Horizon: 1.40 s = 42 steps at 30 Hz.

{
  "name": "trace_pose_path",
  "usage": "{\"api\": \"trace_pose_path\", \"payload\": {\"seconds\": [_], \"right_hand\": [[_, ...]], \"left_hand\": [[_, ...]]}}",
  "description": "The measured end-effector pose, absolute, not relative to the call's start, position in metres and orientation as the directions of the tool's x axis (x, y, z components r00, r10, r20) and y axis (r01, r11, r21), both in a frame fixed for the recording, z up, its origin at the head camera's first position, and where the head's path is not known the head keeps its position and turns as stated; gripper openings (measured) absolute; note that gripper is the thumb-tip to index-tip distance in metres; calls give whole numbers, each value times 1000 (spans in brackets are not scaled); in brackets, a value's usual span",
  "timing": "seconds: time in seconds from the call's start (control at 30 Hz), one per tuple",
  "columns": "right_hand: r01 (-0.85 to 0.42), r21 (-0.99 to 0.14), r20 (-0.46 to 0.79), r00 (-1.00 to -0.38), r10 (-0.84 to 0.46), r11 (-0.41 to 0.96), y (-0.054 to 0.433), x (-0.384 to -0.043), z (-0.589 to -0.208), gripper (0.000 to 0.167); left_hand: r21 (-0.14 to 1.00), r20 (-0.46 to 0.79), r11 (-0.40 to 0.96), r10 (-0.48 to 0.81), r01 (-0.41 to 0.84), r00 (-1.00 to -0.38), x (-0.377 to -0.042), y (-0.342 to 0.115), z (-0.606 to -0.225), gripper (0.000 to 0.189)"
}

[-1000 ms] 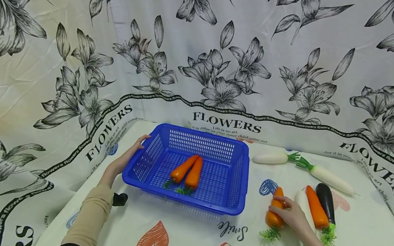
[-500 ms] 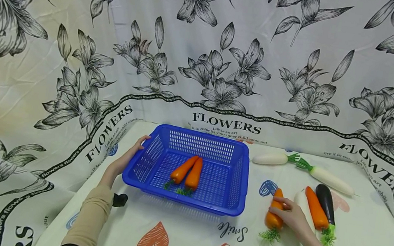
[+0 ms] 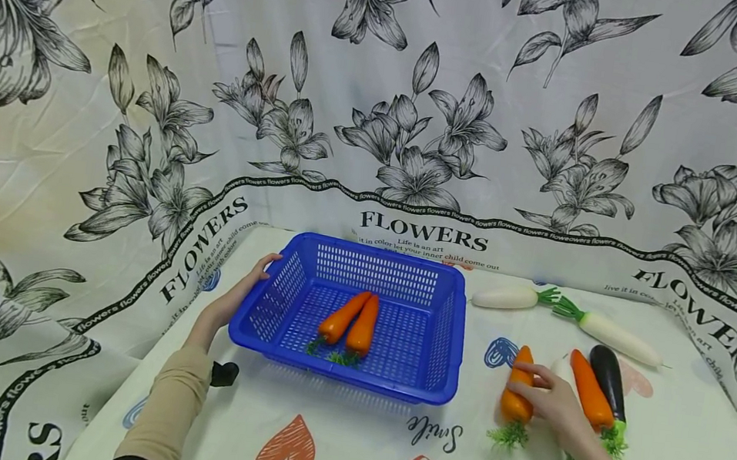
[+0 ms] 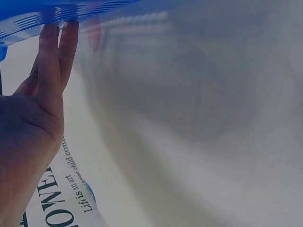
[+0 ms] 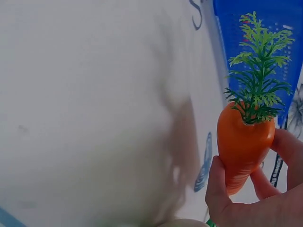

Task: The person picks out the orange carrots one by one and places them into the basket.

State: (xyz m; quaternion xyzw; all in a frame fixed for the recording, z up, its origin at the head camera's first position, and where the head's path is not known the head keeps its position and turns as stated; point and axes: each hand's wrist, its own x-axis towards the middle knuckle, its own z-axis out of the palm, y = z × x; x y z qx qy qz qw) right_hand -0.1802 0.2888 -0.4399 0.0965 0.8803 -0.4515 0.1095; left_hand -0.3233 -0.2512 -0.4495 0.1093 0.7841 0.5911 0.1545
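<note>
My left hand [image 3: 248, 282] holds the left side of a blue plastic basket [image 3: 450, 334]. In the left wrist view, its fingers [image 4: 51, 56] lie against the basket's perforated wall [image 4: 28, 23]. Two orange carrots [image 3: 343, 316] with green tops lie inside, their tips together. To the right of the basket, my right hand [image 3: 552, 398] pinches another carrot [image 3: 517, 397] between thumb and fingers. The right wrist view shows this carrot [image 5: 245, 142] with its leafy top away from the palm. Beside that hand lie a carrot [image 3: 591, 387], a dark eggplant [image 3: 609, 377] and a white radish, mostly hidden by the hand.
Two white radishes lie at the back right, one radish [image 3: 506, 297] nearer the basket and another radish [image 3: 623, 337] farther right. A patterned white cloth [image 3: 354, 446] covers the table. A flower-printed curtain [image 3: 426, 113] hangs behind and along the left.
My right hand has shifted slightly right with the carrot, which has moved a little and now covers less of the cloth to its left. The left hand and basket stay put.
</note>
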Motion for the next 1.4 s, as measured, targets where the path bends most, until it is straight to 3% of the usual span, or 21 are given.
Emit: {"api": "trace_pose_path", "payload": {"seconds": [0.23,0.97,1.4], "right_hand": [[303,-811,-315,-947,63,501,288,-178,-426,69],[218,-878,-236,-972,11,426,282,-174,-395,64],[217,-926,-231,-973,-11,310,269,-179,-389,63]], "left_hand": [[961,-104,277,353,-3,-930,-323,-251,-449,47],[960,-105,280,348,-3,-931,-321,-251,-449,48],[965,-107,262,361,-9,-926,-321,-251,-448,50]]}}
